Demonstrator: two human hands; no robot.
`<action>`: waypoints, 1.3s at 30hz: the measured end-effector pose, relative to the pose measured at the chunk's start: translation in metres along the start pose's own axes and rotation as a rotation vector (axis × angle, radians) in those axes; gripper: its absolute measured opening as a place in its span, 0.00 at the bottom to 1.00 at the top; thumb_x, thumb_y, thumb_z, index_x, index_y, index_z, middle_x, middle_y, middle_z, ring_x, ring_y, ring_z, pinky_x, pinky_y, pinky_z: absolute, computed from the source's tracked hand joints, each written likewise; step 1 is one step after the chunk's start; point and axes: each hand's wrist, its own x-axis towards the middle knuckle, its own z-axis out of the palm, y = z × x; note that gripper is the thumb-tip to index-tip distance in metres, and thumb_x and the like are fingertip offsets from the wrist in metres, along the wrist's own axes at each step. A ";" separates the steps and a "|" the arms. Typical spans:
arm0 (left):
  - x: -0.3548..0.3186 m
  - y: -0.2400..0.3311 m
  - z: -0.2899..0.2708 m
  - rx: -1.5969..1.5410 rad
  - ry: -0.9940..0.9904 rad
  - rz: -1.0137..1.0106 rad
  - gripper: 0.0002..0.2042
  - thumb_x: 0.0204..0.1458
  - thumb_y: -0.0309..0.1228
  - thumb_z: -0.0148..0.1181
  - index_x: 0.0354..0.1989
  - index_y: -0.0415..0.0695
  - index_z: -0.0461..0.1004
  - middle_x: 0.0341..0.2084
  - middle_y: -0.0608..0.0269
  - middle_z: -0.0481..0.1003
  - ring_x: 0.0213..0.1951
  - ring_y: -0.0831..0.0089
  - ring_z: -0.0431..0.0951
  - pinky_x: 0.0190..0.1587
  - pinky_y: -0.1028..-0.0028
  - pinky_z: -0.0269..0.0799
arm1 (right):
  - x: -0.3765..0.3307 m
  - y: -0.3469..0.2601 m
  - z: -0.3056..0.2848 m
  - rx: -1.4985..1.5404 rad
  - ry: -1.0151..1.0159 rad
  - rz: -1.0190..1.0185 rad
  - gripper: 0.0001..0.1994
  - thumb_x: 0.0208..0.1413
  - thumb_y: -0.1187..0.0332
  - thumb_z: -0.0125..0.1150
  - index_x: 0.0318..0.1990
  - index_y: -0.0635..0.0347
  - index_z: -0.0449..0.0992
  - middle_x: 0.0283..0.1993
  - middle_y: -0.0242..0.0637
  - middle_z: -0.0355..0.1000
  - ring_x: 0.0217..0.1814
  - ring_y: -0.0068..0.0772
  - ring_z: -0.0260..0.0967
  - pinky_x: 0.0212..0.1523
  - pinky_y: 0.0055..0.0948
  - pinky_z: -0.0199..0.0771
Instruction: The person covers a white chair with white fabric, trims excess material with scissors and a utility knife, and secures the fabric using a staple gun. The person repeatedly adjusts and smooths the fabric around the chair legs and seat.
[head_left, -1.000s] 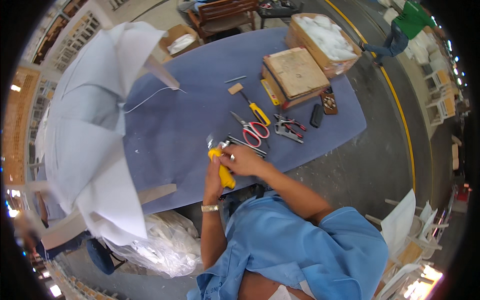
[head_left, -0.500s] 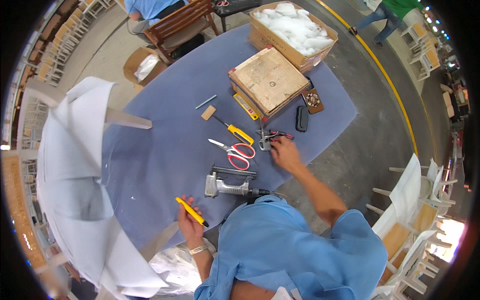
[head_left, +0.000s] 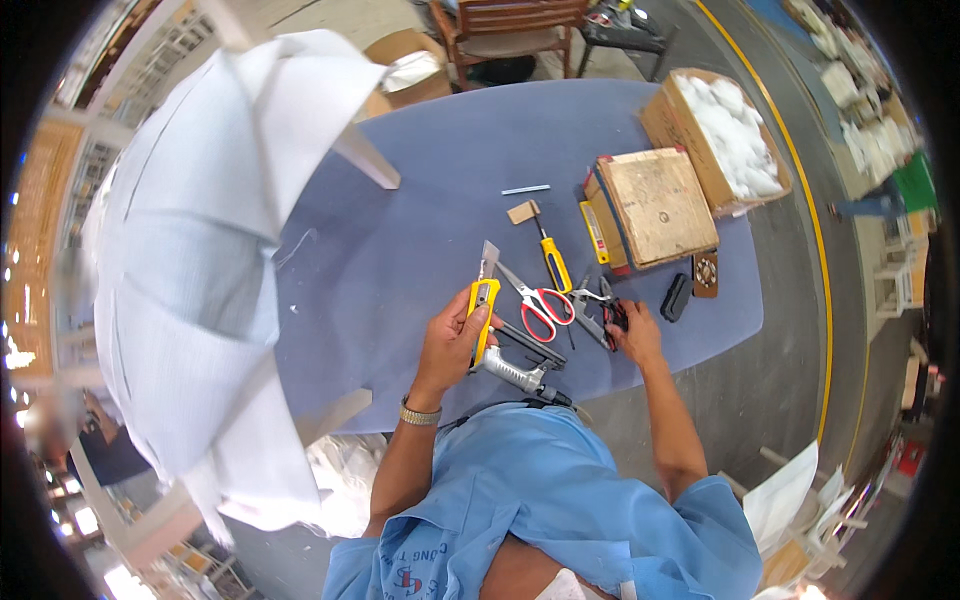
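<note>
My left hand (head_left: pixel 452 342) grips a yellow utility knife (head_left: pixel 483 300) with its blade out, pointing away over the blue table (head_left: pixel 420 180). My right hand (head_left: pixel 634 330) is closed on dark pliers (head_left: pixel 603 312) lying near the table's right front. Between the hands lie red-handled scissors (head_left: pixel 538 302), a yellow-handled screwdriver (head_left: pixel 553 262) and a grey staple gun (head_left: pixel 515 370) at the front edge.
A large white upholstered chair frame (head_left: pixel 200 280) lies on the table's left half. A wooden box (head_left: pixel 655 205) and a cardboard box of white stuffing (head_left: pixel 725 135) stand at the right. A black case (head_left: pixel 676 297) lies by the wooden box. A wooden chair (head_left: pixel 510 30) stands behind.
My left hand came up from the table's near edge with the yellow knife and now holds it over the table. My right hand stayed at the pliers. The view shifted.
</note>
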 end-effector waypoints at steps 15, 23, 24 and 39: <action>-0.165 -0.032 -0.008 0.077 0.325 0.116 0.19 0.67 0.34 0.51 0.62 0.38 0.68 0.33 0.61 0.78 0.28 0.81 0.76 0.33 0.80 0.73 | -0.103 -0.081 -0.036 1.270 0.051 -0.169 0.14 0.64 0.68 0.57 0.53 0.66 0.75 0.51 0.35 0.74 0.53 0.24 0.67 0.58 0.27 0.66; -0.232 -0.027 -0.011 0.144 0.418 0.145 0.19 0.67 0.31 0.53 0.62 0.36 0.67 0.34 0.60 0.78 0.29 0.80 0.76 0.35 0.80 0.73 | -0.154 -0.238 -0.034 0.781 -0.303 -0.751 0.09 0.62 0.67 0.58 0.42 0.64 0.71 0.29 0.39 0.63 0.31 0.37 0.64 0.36 0.34 0.66; -0.240 -0.027 -0.012 0.143 0.435 0.153 0.19 0.66 0.31 0.53 0.63 0.36 0.66 0.36 0.61 0.78 0.32 0.80 0.77 0.36 0.79 0.74 | -0.161 -0.247 -0.029 0.775 -0.355 -0.738 0.09 0.62 0.66 0.57 0.41 0.63 0.70 0.29 0.39 0.64 0.31 0.38 0.64 0.36 0.34 0.65; -0.366 -0.045 -0.070 0.190 0.579 0.139 0.21 0.67 0.32 0.52 0.65 0.35 0.64 0.35 0.60 0.79 0.29 0.80 0.76 0.35 0.80 0.74 | -0.269 -0.315 0.035 0.686 -0.503 -0.812 0.11 0.66 0.62 0.54 0.43 0.63 0.70 0.39 0.46 0.68 0.40 0.50 0.68 0.40 0.40 0.67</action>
